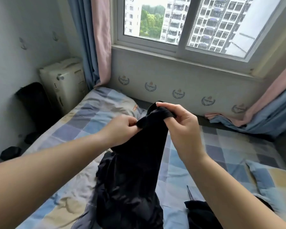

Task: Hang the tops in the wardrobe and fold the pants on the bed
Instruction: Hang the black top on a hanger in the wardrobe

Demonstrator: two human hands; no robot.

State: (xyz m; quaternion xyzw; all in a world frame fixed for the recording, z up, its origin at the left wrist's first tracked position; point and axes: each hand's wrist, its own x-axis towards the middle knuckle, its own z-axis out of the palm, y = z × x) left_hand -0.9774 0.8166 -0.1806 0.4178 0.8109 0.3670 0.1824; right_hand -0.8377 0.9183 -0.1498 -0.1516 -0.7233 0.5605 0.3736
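Observation:
A black garment [132, 171] hangs from both my hands above the bed [69, 129], its lower part trailing down onto the checked blue and beige cover. My left hand [120, 128] pinches one bunched top edge of it. My right hand [183, 128] grips the other part of that edge, fingers curled round the fabric. I cannot tell whether the garment is a top or pants. A second dark garment [201, 214] lies crumpled on the bed at the lower right.
A pillow [109, 103] lies at the bed's far end under the window [180, 30]. Pink and blue curtains [97, 47] hang at both sides. A cream appliance [64, 83] and a black bag [35, 103] stand left of the bed, dark items on the floor.

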